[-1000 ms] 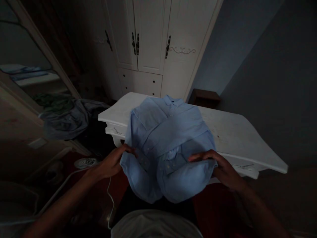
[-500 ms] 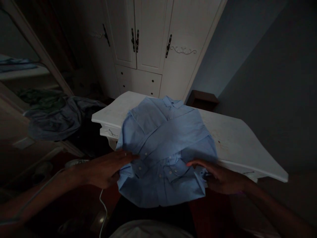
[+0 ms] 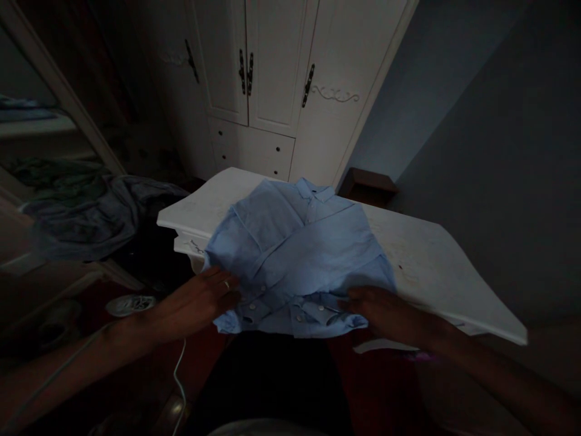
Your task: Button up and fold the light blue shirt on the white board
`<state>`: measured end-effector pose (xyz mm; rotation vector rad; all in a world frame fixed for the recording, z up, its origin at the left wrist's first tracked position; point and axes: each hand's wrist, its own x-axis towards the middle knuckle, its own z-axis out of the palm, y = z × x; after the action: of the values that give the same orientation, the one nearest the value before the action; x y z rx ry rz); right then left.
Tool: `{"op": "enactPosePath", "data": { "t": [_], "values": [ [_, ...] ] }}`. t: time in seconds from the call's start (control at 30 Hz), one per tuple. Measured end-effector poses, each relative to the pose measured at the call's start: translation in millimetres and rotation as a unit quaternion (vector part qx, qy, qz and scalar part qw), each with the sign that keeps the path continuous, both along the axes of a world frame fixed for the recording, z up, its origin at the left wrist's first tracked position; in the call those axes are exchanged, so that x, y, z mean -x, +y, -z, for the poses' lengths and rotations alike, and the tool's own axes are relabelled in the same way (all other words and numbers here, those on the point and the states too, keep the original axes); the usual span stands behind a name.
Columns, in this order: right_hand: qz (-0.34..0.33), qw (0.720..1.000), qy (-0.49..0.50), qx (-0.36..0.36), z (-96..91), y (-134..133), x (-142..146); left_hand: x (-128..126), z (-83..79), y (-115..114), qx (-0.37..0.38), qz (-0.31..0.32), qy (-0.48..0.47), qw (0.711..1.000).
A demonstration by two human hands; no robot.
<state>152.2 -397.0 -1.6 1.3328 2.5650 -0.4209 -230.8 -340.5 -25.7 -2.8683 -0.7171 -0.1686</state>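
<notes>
A light blue button-up shirt [image 3: 299, 242] lies across the white table [image 3: 436, 266], collar toward the far edge and sleeves crossed over its front. Its lower part hangs past the near edge and is folded up, with the cuffs and several buttons showing there. My left hand [image 3: 209, 297], a ring on one finger, is closed on the shirt's lower left side. At the lower right side, my right hand [image 3: 381, 312] is closed on the fabric near a cuff. Both thumbs are mostly hidden.
Behind the table stands a white wardrobe [image 3: 272, 66] with dark handles. A small brown box-like piece [image 3: 370, 184] is by the wall. On the left lie grey and green clothes [image 3: 86, 212] beside a mirror [image 3: 27, 109]. A shoe [image 3: 131, 304] and a white cable [image 3: 178, 369] are lower left.
Both hands have closed on the shirt's lower sides. The hanging hem has come up and folded under or inward, so less of the shirt hangs down.
</notes>
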Motion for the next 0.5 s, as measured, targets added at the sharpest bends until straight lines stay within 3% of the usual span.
{"op": "enactPosePath", "data": {
  "t": [0.2,0.3,0.43,0.5],
  "values": [
    [0.001,0.993,0.115,0.010,-25.4,0.9,3.6,15.2,-21.9,1.1,0.040,-0.013,-0.139,0.989],
    [0.010,0.986,0.163,0.039,-43.6,0.6,-3.8,27.4,-29.2,-2.2,0.101,-0.032,-0.208,0.972],
    [-0.019,0.972,0.223,0.071,-70.2,-1.3,-11.9,36.0,-22.5,-8.4,0.217,-0.057,-0.217,0.950],
    [-0.038,0.964,0.252,0.075,-78.5,-4.7,-11.0,36.8,-15.0,-9.9,0.218,-0.062,-0.203,0.953]
  ]
}}
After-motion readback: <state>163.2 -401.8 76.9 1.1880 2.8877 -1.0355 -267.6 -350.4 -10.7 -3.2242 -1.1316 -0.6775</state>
